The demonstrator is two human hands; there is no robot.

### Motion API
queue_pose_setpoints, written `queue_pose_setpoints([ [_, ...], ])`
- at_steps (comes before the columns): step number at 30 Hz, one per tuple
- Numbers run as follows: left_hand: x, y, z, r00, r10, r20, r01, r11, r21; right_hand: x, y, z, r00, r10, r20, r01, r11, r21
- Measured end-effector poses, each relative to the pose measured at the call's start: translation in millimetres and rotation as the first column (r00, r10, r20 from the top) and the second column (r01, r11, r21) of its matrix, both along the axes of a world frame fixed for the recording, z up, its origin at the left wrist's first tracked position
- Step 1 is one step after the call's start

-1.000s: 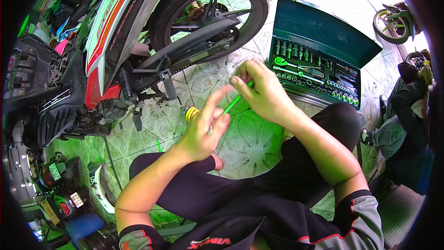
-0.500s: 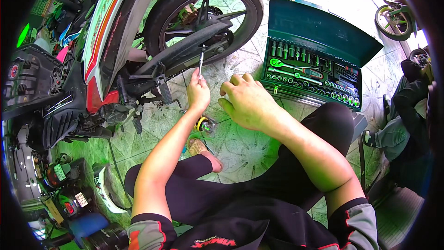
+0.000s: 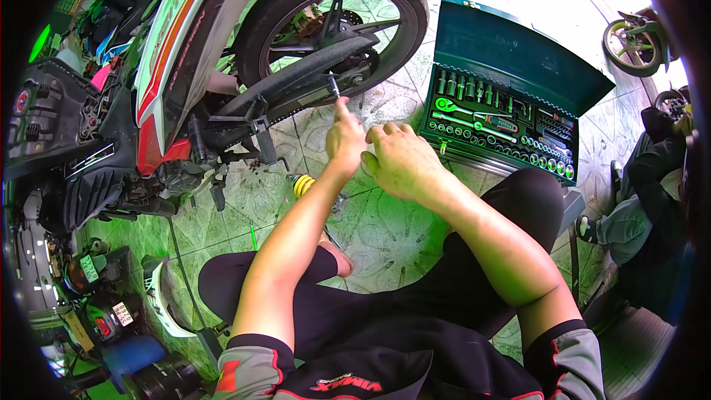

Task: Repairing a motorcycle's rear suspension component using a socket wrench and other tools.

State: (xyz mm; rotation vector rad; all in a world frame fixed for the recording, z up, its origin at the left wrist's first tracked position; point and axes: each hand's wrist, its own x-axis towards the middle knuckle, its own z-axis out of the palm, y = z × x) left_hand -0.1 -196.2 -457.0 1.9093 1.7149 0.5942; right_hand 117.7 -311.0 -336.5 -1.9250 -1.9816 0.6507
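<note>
At far left I see a red-and-white motorcycle [image 3: 178, 52], its dark swingarm [image 3: 300, 78] running rightward to the rear wheel [image 3: 416, 26]. Lower down, a white curved part [image 3: 159, 296] and, farther right, a thin green rod [image 3: 252, 238] lie on the tiled floor [image 3: 400, 222]; a yellow coil spring [image 3: 302, 186] sits just beside my left forearm [image 3: 285, 252]. My left hand [image 3: 346, 141] is closed round a slim metal tool [image 3: 335, 87], which slants up to the swingarm; contact there I cannot tell. My right hand [image 3: 404, 161] is just beside the left wrist, fingers loosely bent; whether they grip anything I cannot tell. Tiles extend below both hands, and a narrower strip parts the wheel from the toolbox [image 3: 518, 52]. This dark green case stands open, lid raised along its far edge: long sockets [image 3: 470, 89] line the back, a green-headed ratchet [image 3: 446, 105] lies before them, and smaller round sockets [image 3: 552, 164] run along the front. Its near edge lies close to my right knee [image 3: 526, 192]. At far right, beyond the case, I see another person [image 3: 629, 222]
</note>
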Motion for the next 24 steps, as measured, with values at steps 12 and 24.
queue_pose_setpoints([
  [12, -3.6, 22.6, -29.8, 0.963, -0.108, 0.249, 0.068, 0.984, 0.167, -20.6, 77.7, -118.1, 0.858, -0.308, -0.410, 0.273, 0.951, -0.145],
  [24, -14.6, 16.0, -53.5, 0.775, 0.052, 0.630, -0.145, 0.985, 0.097, -36.5, 112.6, -144.2, -0.179, -0.489, -0.854, 0.174, 0.839, -0.516],
])
